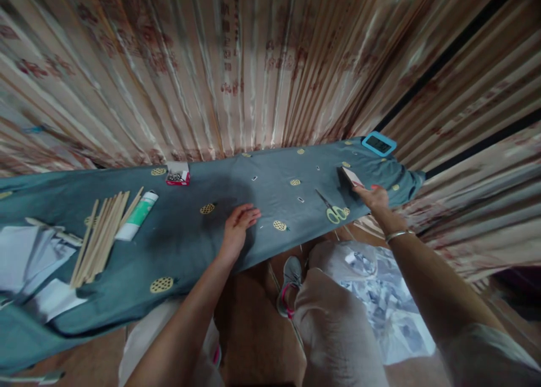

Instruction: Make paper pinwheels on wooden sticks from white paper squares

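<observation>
My right hand (373, 196), a bangle at its wrist, grips a small flat white and pinkish rectangular piece (352, 177) by its near end. It is tilted over the right part of the cloth; its exact kind is unclear. Scissors (333, 209) with pale green handles lie just left of that hand, blades pointing back. My left hand (242, 221) is over the middle of the table, palm turned inward. Its fingers are loosely stretched, with nothing between them.
A patterned green-grey cloth (186, 238) covers the long table. At left lie wooden sticks (101, 235), a white-green tube (137, 215), papers (19, 257) and a small open box (177, 174). A blue-framed digital clock (379, 144) stands back right. Curtains (262, 66) hang behind.
</observation>
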`<state>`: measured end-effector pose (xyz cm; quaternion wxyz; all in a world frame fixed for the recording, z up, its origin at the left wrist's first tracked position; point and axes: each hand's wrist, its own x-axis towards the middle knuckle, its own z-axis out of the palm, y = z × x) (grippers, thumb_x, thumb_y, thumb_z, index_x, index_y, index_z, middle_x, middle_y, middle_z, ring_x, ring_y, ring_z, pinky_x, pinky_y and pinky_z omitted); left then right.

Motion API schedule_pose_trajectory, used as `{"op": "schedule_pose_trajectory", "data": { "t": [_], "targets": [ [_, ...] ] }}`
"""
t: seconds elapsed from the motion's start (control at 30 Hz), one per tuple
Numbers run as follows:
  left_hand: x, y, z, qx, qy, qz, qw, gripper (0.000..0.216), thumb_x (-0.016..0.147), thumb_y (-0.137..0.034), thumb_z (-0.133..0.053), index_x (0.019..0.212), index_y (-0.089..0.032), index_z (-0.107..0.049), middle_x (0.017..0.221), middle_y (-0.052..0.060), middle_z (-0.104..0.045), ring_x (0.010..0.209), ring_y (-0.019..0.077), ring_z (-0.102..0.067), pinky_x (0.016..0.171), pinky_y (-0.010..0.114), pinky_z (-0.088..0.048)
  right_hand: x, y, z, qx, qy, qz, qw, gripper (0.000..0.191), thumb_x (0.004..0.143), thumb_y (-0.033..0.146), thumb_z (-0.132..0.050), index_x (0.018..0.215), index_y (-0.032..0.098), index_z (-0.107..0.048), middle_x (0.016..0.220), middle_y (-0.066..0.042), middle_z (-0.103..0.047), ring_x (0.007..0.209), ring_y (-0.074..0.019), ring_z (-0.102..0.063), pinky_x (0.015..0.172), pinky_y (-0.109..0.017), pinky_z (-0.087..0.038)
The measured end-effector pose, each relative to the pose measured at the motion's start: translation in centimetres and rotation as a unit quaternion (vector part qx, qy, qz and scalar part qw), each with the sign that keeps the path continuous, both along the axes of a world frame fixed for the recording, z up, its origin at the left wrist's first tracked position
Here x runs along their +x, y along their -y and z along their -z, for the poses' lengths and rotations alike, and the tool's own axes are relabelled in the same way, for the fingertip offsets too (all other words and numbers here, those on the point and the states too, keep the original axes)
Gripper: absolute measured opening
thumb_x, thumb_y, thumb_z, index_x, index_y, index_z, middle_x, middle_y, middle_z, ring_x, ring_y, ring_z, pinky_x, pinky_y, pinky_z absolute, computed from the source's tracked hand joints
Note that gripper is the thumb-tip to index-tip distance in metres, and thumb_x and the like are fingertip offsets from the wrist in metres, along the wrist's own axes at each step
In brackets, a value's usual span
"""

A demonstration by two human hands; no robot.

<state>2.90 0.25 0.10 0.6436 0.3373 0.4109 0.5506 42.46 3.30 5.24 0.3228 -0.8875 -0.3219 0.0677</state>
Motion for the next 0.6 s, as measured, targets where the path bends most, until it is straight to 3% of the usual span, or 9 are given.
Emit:
{"op": "schedule_pose_trajectory", "data": {
  "t": [0.1, 0.23, 0.47, 0.53, 0.6],
  "targets": [
    [-0.2, 0.0, 0.2, -0.005, 0.003, -0.001, 1.000, 0.034, 0.068, -0.040, -0.081, 0.092, -0.019, -0.070, 0.091, 0.009, -0.076, 0.085, 0.0211, -0.073, 0.082, 0.033, -0.054, 0.6, -0.9, 1.0, -0.036, 0.017, 0.041, 0.998, 0.061, 0.065, 0.032, -0.081, 0.115, 0.006, -0.057, 0.114, -0.030, -0.065, 0.116, -0.0407, -0.061, 0.095, -0.051, -0.048],
    [-0.6, -0.1, 0.1, -0.010, 0.004, 0.007, 1.000, 0.035, 0.068, -0.041, -0.081, 0.092, -0.018, -0.071, 0.091, 0.010, -0.076, 0.083, 0.0211, -0.072, 0.079, 0.033, -0.055, 1.5, -1.6, 2.1, -0.064, 0.035, 0.034, 0.997, 0.065, 0.066, 0.032, -0.082, 0.120, 0.007, -0.056, 0.111, -0.026, -0.067, 0.110, -0.0368, -0.064, 0.089, -0.045, -0.052],
    [-1.6, 0.2, -0.3, -0.016, -0.043, 0.018, 0.999, 0.042, 0.066, -0.048, -0.081, 0.093, -0.017, -0.069, 0.091, 0.009, -0.075, 0.084, 0.0213, -0.072, 0.079, 0.034, -0.056, 3.4, -2.9, 2.9, -0.121, 0.042, 0.018, 0.992, 0.077, 0.071, 0.032, -0.082, 0.133, 0.001, -0.047, 0.126, -0.031, -0.060, 0.122, -0.0418, -0.057, 0.096, -0.052, -0.049],
    [-1.8, 0.3, -0.4, -0.019, -0.057, 0.021, 0.998, 0.044, 0.066, -0.049, -0.080, 0.093, -0.016, -0.068, 0.092, 0.009, -0.075, 0.085, 0.0212, -0.072, 0.080, 0.034, -0.056, 3.8, -3.0, 3.0, -0.133, 0.045, 0.015, 0.990, 0.076, 0.072, 0.033, -0.083, 0.133, 0.003, -0.049, 0.127, -0.029, -0.060, 0.120, -0.0404, -0.058, 0.095, -0.052, -0.050],
    [-2.0, 0.4, -0.5, -0.020, -0.067, 0.023, 0.997, 0.046, 0.066, -0.051, -0.079, 0.093, -0.016, -0.067, 0.093, 0.009, -0.075, 0.086, 0.0212, -0.072, 0.081, 0.034, -0.056, 3.8, -3.0, 2.8, -0.138, 0.054, 0.011, 0.989, 0.060, 0.080, 0.035, -0.076, 0.130, 0.010, -0.054, 0.128, -0.022, -0.060, 0.115, -0.0333, -0.061, 0.094, -0.048, -0.053]
  ]
}}
